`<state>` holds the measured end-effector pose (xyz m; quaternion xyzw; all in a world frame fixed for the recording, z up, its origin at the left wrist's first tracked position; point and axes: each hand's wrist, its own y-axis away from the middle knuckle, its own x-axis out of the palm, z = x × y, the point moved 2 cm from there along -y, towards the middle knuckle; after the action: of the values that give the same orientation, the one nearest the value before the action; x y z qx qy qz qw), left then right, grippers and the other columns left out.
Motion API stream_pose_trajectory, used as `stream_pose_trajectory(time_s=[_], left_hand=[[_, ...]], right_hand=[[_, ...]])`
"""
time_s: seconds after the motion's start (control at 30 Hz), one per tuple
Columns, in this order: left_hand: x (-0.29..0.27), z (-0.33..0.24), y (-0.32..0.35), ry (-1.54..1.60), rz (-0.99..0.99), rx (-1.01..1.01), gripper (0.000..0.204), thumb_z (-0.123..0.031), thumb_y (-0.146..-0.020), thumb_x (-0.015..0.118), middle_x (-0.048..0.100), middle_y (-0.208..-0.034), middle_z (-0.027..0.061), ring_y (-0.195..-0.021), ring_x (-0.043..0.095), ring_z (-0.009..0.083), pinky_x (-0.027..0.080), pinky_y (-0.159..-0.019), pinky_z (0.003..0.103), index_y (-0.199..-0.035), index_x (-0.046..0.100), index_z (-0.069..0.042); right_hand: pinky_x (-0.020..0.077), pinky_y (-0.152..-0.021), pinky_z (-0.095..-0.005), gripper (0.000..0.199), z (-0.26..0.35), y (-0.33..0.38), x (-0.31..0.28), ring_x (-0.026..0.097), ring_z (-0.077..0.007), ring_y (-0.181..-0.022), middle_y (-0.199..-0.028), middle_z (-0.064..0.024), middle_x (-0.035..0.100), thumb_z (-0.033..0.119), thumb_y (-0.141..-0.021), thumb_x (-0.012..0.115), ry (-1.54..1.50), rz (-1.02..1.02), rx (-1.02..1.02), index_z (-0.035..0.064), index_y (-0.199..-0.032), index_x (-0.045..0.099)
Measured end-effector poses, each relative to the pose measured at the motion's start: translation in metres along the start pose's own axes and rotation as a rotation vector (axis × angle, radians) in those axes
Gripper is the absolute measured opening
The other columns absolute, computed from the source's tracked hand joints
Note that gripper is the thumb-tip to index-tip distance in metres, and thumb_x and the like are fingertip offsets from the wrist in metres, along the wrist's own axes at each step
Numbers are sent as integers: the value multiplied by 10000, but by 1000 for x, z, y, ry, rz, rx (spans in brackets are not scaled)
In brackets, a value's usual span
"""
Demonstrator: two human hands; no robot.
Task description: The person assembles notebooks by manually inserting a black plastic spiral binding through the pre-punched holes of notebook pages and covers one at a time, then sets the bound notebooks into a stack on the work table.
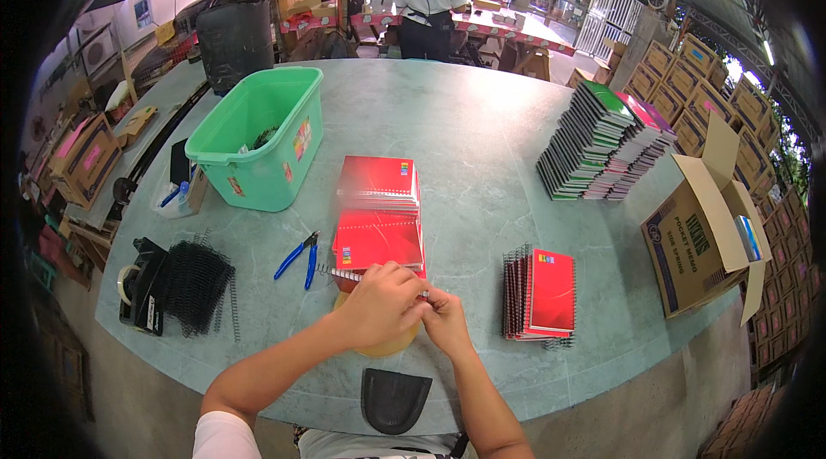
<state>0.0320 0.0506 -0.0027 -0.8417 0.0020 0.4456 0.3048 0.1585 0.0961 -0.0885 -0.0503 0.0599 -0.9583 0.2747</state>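
My left hand [380, 306] is closed around a small spiral notebook [348, 275], seen nearly edge-on, with a dark wire coil sticking out past its left end. At the notebook's right end, the fingers of my right hand [446, 320] pinch its edge; the fingertips are partly hidden. Just beyond my hands stand two stacks of red notebooks [379, 240]. Under my hands shows part of a yellow rounded object [391, 345]. Blue-handled pliers [298, 259] lie open to the left. A pile of red notebooks with coils [551, 291] sits to the right.
Loose black coils [200, 287] lie beside a tape dispenser [142, 287] at left. A green bin [258, 145] stands behind them. Green and pink notebook stacks [602, 141] and an open carton [697, 231] occupy the right. Near me lies a black rounded pad [394, 399]. A person [428, 3] stands beyond the table.
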Motion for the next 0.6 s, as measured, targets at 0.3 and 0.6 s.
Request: stream_pose_trajectory(time_s=[0.3, 0.6], left_hand=[[8, 4, 0, 2, 22, 37, 205, -126, -735, 652, 612, -858, 123, -832, 572, 292, 460, -761, 385, -888, 599, 0], [7, 7, 0, -9, 106, 114, 194, -85, -747, 638, 607, -863, 133, -844, 572, 305, 469, -763, 383, -915, 594, 2]], right_hand=[[467, -772, -241, 271, -14, 2, -4, 569, -67, -857, -931, -1, 656, -34, -872, 502, 62, 5, 33, -23, -1120, 610], [478, -783, -251, 303, -11, 0, -3, 596, -79, -893, -962, -59, 683, -56, -833, 526, 108, -15, -34, -20, -1121, 612]])
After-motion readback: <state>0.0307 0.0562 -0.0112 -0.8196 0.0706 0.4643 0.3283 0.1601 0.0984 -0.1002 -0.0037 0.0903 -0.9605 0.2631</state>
